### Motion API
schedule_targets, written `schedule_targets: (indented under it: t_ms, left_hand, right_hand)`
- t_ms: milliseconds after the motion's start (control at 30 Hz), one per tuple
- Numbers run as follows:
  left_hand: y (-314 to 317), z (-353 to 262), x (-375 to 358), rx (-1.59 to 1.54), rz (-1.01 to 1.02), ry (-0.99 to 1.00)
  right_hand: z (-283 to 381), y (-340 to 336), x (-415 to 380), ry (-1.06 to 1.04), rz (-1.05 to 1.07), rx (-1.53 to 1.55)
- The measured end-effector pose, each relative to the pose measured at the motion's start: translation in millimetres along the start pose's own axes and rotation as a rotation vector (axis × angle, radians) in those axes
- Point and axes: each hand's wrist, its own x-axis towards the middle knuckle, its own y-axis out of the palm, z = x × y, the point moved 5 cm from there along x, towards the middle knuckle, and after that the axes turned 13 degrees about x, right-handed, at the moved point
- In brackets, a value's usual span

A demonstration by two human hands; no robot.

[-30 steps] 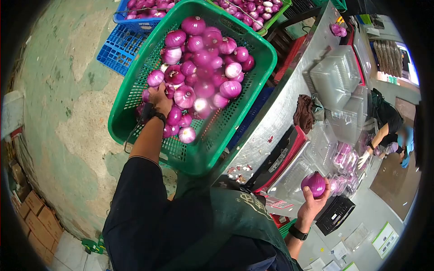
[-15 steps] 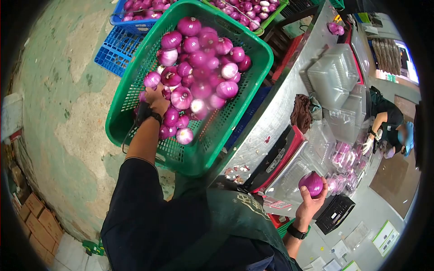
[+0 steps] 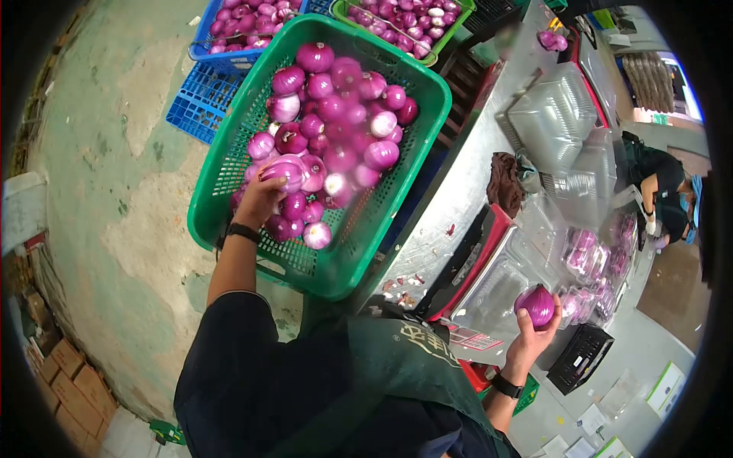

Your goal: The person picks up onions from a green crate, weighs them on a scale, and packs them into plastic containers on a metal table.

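Observation:
A peeled red onion (image 3: 285, 172) is in the grasp of my left hand (image 3: 262, 197), over the lower left part of a green basket (image 3: 321, 280). Several more red onions (image 3: 381, 155) lie in that basket. My right hand (image 3: 527, 341), at the lower right, has its fingers around a dark purple onion (image 3: 537, 304) beside the clear plastic trays (image 3: 499, 293) on the metal table (image 3: 427, 252). Part of the basket's contents looks blurred.
Beyond the basket are a blue crate (image 3: 248, 55) and a light green crate (image 3: 433, 58) of smaller onions. Clear containers (image 3: 553, 114), a brown cloth (image 3: 505, 183) and packed onions (image 3: 584, 256) are on the table. A co-worker (image 3: 664, 179) stands at the far right.
My left hand has come up slightly with an onion now visible in its fingers. My right hand still holds its onion, a little further right. The view has shifted slightly.

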Motion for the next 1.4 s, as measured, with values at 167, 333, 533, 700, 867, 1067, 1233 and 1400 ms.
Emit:
schedule_targets:
  t_ms: [167,333,533,700,867,1067,1233,1400]
  left_hand:
    - [68,-39,-54,-0.367,0.431,0.142]
    - [162,-69,-105,-0.515,0.599,0.125]
    - [250,-84,-172,-0.711,0.826,0.007]
    - [304,-81,-216,-0.373,0.808,0.014]
    - [368,-100,-266,0.054,0.8,0.312]
    - [428,-81,-291,0.459,0.637,0.406]
    - [468,-76,-303,1.249,0.28,0.786]
    - [480,-59,-304,1.561,0.021,1.158]
  right_hand:
    - [-7,-10,-2,-0.018,-0.011,0.108]
    - [-4,-24,-5,-0.084,0.053,0.139]
    - [-1,-46,-7,-0.15,0.073,0.218]
    - [6,-65,-5,-0.242,0.101,0.174]
    - [-7,-80,6,-0.288,0.143,0.068]
    - [5,-92,11,-0.46,0.143,-0.03]
    - [-4,-92,19,-0.506,0.163,-0.035]
    - [-7,-80,22,-0.641,0.201,-0.187]
